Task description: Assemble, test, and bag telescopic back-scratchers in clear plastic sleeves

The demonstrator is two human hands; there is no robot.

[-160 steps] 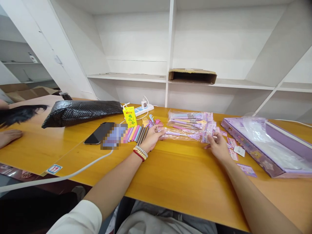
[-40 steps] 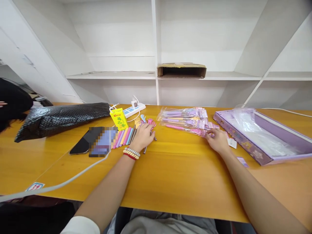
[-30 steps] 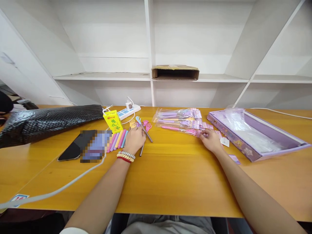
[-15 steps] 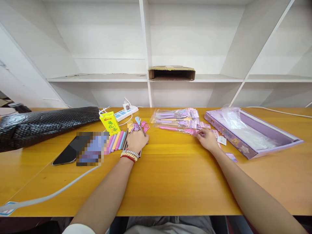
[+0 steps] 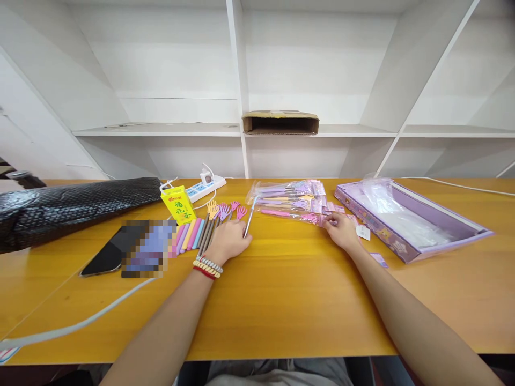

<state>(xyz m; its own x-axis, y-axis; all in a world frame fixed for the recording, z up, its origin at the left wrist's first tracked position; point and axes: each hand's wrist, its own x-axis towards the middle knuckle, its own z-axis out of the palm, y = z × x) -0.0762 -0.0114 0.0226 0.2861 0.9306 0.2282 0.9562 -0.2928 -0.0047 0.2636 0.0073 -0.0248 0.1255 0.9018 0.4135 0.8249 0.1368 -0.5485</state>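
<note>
My left hand [image 5: 230,240] is closed on a light-blue back scratcher [image 5: 249,217] with a thin metal rod, tilted up off the row. Under and behind that hand lie several other back scratchers [image 5: 213,210] with hand-shaped heads in yellow, purple and pink. Their coloured handles [image 5: 189,235] point left. At the right, my right hand [image 5: 341,230] pinches the card end of a clear bag [image 5: 289,215] holding a pink back scratcher. Behind it is a stack of bagged back scratchers [image 5: 285,194]. My right fingertips partly hide the bag's end.
A purple display box [image 5: 418,248] with clear plastic inside stands at the right, near loose cards [image 5: 363,232]. On the left are a yellow drink carton [image 5: 179,205], a power strip [image 5: 207,186], a phone [image 5: 107,254] and a black bubble-wrapped bundle [image 5: 80,206]. A white cable [image 5: 80,323] crosses the table.
My left hand has shifted slightly right, drawing the light-blue back scratcher out of the row. My right hand stays at the bag's end. The view has shifted slightly.
</note>
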